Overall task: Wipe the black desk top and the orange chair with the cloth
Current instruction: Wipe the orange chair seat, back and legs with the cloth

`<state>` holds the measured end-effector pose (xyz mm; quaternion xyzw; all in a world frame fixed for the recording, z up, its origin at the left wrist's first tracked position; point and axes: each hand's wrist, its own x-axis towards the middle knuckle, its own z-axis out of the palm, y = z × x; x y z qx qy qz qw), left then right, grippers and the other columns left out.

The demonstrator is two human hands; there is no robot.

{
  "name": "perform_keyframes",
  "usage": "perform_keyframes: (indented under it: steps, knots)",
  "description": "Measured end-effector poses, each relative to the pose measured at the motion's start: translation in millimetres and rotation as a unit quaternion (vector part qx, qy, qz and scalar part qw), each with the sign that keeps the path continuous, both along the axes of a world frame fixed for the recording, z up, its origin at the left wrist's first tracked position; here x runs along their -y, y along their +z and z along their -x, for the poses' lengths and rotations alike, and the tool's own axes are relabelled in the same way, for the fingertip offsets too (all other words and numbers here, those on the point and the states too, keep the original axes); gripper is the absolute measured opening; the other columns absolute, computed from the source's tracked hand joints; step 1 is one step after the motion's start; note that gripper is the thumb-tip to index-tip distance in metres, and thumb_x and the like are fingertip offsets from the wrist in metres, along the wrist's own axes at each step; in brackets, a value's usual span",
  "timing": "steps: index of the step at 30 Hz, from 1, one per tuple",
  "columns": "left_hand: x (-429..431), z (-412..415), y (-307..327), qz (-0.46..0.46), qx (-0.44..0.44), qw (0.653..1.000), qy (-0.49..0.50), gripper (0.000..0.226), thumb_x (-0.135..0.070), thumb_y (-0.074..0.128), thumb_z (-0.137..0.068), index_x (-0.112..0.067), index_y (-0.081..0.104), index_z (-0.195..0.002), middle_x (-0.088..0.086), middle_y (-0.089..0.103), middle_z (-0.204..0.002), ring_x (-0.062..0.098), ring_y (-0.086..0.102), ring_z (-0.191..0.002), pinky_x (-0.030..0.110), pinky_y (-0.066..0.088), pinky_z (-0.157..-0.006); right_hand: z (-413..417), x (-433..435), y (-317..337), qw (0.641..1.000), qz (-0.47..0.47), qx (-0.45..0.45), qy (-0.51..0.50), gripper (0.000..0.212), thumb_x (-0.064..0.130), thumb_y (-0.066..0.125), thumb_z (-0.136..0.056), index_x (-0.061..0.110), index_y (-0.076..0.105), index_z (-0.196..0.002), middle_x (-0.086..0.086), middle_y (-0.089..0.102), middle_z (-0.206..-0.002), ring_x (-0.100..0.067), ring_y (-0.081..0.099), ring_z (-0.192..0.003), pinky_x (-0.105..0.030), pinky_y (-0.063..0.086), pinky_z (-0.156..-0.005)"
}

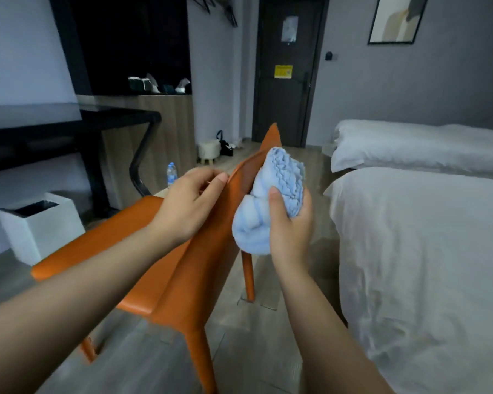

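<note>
Right hand (292, 223) clutches the bunched cloth (268, 206) against the orange chair (199, 265). At the cloth's 9 o'clock, left hand (188, 206) grips the chair's back edge.

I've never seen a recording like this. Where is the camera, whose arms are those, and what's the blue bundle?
There is no machine here. This is one picture from a camera worn on a person's head, looking forward and down, so the two bare arms are that person's own.

The left hand grips the top edge of the orange chair, at its backrest. The right hand holds the blue bundle, a bunched cloth, at the rear side of that backrest; whether it touches is hard to tell.

The black desk stands at the left, with a white bin below it and a water bottle on the floor. Two white beds are on the right.
</note>
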<state>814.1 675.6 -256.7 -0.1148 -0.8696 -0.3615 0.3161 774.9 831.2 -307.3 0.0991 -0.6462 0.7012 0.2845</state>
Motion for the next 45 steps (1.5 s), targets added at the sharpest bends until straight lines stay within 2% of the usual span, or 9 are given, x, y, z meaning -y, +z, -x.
perform_keyframes:
  steps: [7,12,15,20,23,30,37,41,45]
  knots:
    - [-8.4,-9.5,9.2,0.008,-0.004,0.999,0.043,0.014,-0.027,0.056,-0.095,-0.026,0.067,-0.103,-0.012,0.066,-0.095,0.003,0.061,-0.088,0.024,0.051,-0.079,7.4,3.7,7.9,0.990,-0.101,-0.090,-0.039,0.053,0.045,0.057,-0.092,0.025,0.045,-0.139,0.015,0.051,-0.135,-0.003,0.050,-0.123,-0.031,0.050,-0.099]
    - [-15.5,-6.1,0.9,0.004,-0.042,0.995,0.089,0.011,-0.024,0.058,-0.094,-0.031,0.066,-0.099,-0.015,0.063,-0.092,0.000,0.060,-0.085,0.014,0.047,-0.071,7.0,6.0,-3.9,0.977,-0.148,-0.143,-0.047,0.048,0.037,0.058,-0.093,0.018,0.049,-0.136,-0.002,0.050,-0.139,-0.011,0.047,-0.127,-0.002,0.036,-0.093]
    - [-15.7,-6.7,-6.7,0.003,-0.053,0.994,0.100,0.018,-0.020,0.059,-0.093,-0.027,0.068,-0.108,-0.014,0.063,-0.100,-0.002,0.060,-0.089,0.012,0.046,-0.077,8.8,10.5,-29.6,0.978,-0.135,-0.156,-0.026,0.046,0.033,0.057,-0.093,0.014,0.050,-0.135,-0.007,0.051,-0.138,-0.014,0.048,-0.127,0.001,0.031,-0.095]
    - [-9.2,-19.9,-34.1,0.014,-0.061,0.991,0.118,0.025,-0.014,0.061,-0.092,-0.033,0.062,-0.108,-0.017,0.061,-0.097,-0.014,0.057,-0.087,0.002,0.042,-0.073,2.7,32.6,-97.6,0.991,-0.074,-0.107,0.018,0.043,0.023,0.060,-0.091,0.012,0.052,-0.132,-0.006,0.053,-0.132,-0.012,0.054,-0.119,-0.003,0.037,-0.092]
    - [-3.0,-26.6,-49.1,0.002,-0.044,0.990,0.134,0.015,-0.013,0.063,-0.091,-0.026,0.064,-0.099,-0.015,0.064,-0.092,-0.004,0.061,-0.084,0.008,0.045,-0.072,-5.4,43.9,-126.6,0.995,-0.062,-0.067,0.042,0.045,0.027,0.059,-0.091,0.014,0.051,-0.134,-0.002,0.052,-0.132,-0.008,0.052,-0.119,-0.004,0.038,-0.092]
    - [-6.5,-24.2,-58.0,0.016,-0.052,0.983,0.176,0.012,-0.015,0.069,-0.085,-0.022,0.061,-0.082,-0.012,0.061,-0.081,0.000,0.056,-0.075,0.007,0.039,-0.067,-22.4,63.7,-196.6,0.994,-0.101,0.024,0.041,0.045,0.025,0.064,-0.090,0.012,0.050,-0.131,-0.006,0.049,-0.133,-0.018,0.051,-0.121,-0.029,0.050,-0.092]
    - [-7.1,-24.0,-59.0,0.020,-0.031,0.982,0.185,0.012,-0.018,0.072,-0.084,-0.012,0.062,-0.081,-0.016,0.058,-0.075,-0.007,0.053,-0.070,0.006,0.037,-0.063,-21.1,53.6,-254.0,0.972,-0.171,0.133,0.089,0.044,0.024,0.064,-0.090,0.015,0.052,-0.132,0.000,0.052,-0.126,-0.013,0.054,-0.114,-0.031,0.052,-0.092]
    - [-12.5,-25.0,-52.4,0.027,-0.002,0.986,0.165,0.020,-0.030,0.073,-0.084,-0.018,0.065,-0.098,-0.009,0.063,-0.092,0.000,0.060,-0.083,0.012,0.047,-0.072,-3.9,29.7,-252.8,0.965,-0.157,0.191,0.087,0.033,0.026,0.063,-0.090,0.018,0.057,-0.122,0.000,0.061,-0.113,-0.016,0.063,-0.104,-0.026,0.054,-0.082]
    - [-26.4,-16.7,-23.2,0.059,-0.007,0.987,0.147,0.036,-0.039,0.071,-0.083,-0.026,0.058,-0.114,-0.007,0.059,-0.112,0.003,0.056,-0.097,0.009,0.044,-0.078,18.7,14.1,-189.9,0.986,-0.089,0.127,0.064,0.037,0.026,0.062,-0.091,0.017,0.055,-0.126,0.001,0.060,-0.118,-0.011,0.059,-0.108,-0.021,0.047,-0.087]
